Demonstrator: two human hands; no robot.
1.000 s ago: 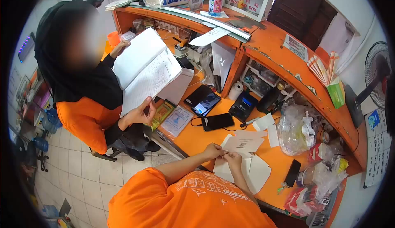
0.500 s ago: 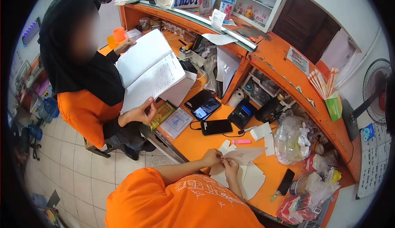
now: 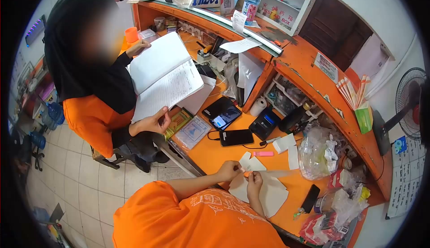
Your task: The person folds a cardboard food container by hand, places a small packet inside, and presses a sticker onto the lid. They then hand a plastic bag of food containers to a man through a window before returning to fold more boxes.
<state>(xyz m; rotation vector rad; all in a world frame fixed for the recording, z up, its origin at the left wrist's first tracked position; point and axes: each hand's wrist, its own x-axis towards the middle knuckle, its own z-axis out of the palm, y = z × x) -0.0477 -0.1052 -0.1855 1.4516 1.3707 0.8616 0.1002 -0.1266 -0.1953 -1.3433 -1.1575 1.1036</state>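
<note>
Over the orange desk, my left hand is closed in a pinch; what its fingertips hold is too small to make out. My right hand is close beside it, its fingers closed on a thin piece of card that sticks out to the right, nearly edge-on. A small orange and whitish bit shows between the two hands. Beneath them lie cream card pieces, partly covered by my right hand and forearm. Just beyond the hands is a pink stick-shaped thing.
A co-worker at the left holds an open notebook. Phones, a black card terminal and a paper roll stand farther back. Plastic bags and a dark phone are to the right.
The card piece has tilted from showing its broad face to nearly edge-on. My hands have moved slightly apart, and the orange bit now shows between them.
</note>
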